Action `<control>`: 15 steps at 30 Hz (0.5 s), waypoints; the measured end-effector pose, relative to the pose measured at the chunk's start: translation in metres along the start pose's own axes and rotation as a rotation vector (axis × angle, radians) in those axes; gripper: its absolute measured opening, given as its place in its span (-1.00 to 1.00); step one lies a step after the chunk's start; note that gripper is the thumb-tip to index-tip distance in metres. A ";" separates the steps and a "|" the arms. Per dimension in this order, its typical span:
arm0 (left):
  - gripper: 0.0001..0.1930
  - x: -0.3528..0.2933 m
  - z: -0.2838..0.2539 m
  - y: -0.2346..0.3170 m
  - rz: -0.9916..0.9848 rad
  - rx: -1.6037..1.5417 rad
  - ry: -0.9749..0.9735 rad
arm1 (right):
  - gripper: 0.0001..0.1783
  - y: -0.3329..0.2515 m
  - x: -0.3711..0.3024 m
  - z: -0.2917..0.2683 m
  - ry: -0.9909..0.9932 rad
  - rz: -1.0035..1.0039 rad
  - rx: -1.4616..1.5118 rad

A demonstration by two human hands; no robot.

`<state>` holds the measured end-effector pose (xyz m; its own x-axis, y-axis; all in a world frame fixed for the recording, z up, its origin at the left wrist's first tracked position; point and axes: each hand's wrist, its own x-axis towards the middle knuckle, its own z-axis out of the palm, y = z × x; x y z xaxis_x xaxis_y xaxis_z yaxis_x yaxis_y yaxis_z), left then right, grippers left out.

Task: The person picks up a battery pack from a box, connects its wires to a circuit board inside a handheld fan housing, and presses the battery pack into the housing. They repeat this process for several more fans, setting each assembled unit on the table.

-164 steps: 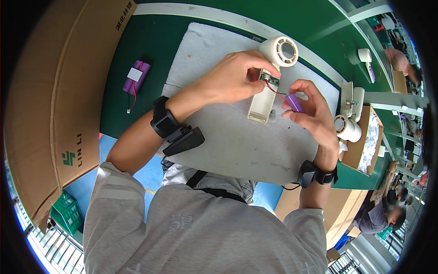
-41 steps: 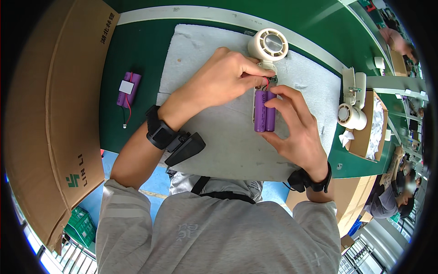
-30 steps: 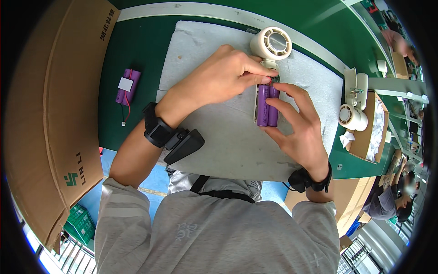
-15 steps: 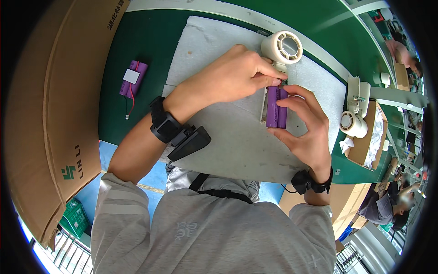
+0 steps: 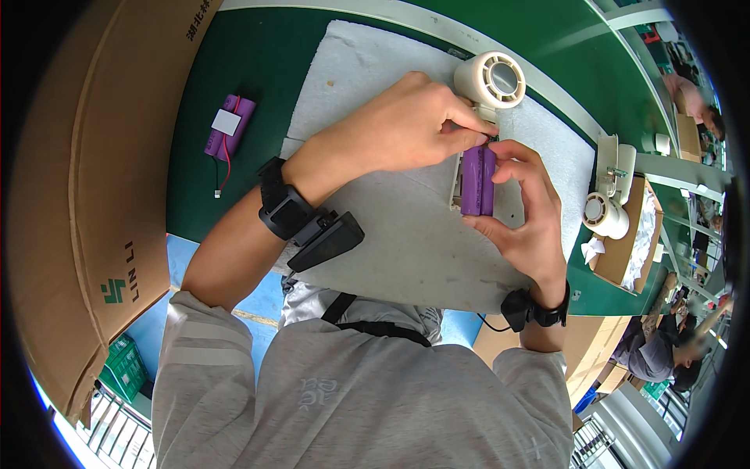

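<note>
A cream handheld fan with a round, grilled head (image 5: 491, 80) lies on the pale foam mat (image 5: 391, 227), its handle pointing toward me. Over that handle sits a purple two-cell battery pack (image 5: 477, 184). My right hand (image 5: 531, 211) grips the pack, thumb at its near end and fingertips by its far right corner. My left hand (image 5: 426, 121) reaches across from the left, thumb and forefinger pinched together at the pack's far end, just below the fan head. Whatever sits in that pinch is hidden. The handle's inside is mostly covered by the pack.
Another purple battery pack (image 5: 230, 129) with a white pad and red and black leads lies left on the green table. On the right are a second cream fan (image 5: 605, 211) and a carton (image 5: 648, 242) with white wrapping. A large cardboard box (image 5: 101, 187) borders the left.
The battery pack and fan have shifted slightly to the right. My right fingers have drawn back from the pack's side toward its far corner. My left hand keeps its pinch at the far end.
</note>
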<state>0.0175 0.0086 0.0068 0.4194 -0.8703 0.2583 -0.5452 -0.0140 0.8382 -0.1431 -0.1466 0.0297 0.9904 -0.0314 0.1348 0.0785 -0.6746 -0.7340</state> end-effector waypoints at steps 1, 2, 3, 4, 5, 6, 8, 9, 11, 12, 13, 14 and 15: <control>-0.78 0.000 0.000 0.000 0.004 0.006 -0.001 | -0.39 0.002 0.000 0.000 0.003 0.001 0.032; -0.78 0.000 0.000 0.000 0.008 0.012 -0.001 | -0.39 0.003 0.000 0.001 0.007 0.003 0.063; -0.78 0.000 0.000 -0.001 0.007 0.011 0.000 | -0.39 0.002 0.001 0.001 0.004 0.003 0.063; -0.78 0.000 0.002 -0.003 0.016 -0.002 0.013 | -0.39 -0.001 0.002 0.001 0.003 0.007 0.015; -0.78 0.000 0.002 -0.004 0.026 -0.014 0.025 | -0.40 -0.004 0.003 0.002 0.002 0.011 -0.033; -0.77 0.000 0.003 -0.005 0.036 -0.027 0.037 | -0.40 -0.006 0.003 0.002 0.002 0.015 -0.082; -0.77 0.000 0.003 -0.005 0.024 -0.027 0.030 | -0.41 -0.009 0.004 0.003 0.015 0.008 -0.117; -0.77 0.000 0.003 -0.005 0.010 -0.027 0.022 | -0.41 -0.010 0.004 0.004 0.029 0.001 -0.151; -0.76 0.000 0.003 -0.005 -0.004 -0.027 0.015 | -0.42 -0.011 0.003 0.004 0.042 -0.006 -0.184; -0.76 0.000 0.003 -0.005 0.000 -0.023 0.015 | -0.42 -0.012 0.002 0.004 0.047 -0.016 -0.205; -0.76 0.000 0.004 -0.006 0.003 -0.019 0.016 | -0.42 -0.013 0.001 0.004 0.053 -0.027 -0.226; -0.75 0.000 0.004 -0.006 0.007 -0.015 0.016 | -0.43 -0.014 0.000 0.003 0.058 -0.038 -0.247; -0.75 0.000 0.004 -0.006 0.006 -0.016 0.017 | -0.43 -0.015 0.000 0.002 0.057 -0.038 -0.247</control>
<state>0.0180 0.0066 -0.0002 0.4285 -0.8620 0.2709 -0.5359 -0.0011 0.8443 -0.1440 -0.1345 0.0392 0.9788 -0.0391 0.2013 0.0785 -0.8354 -0.5440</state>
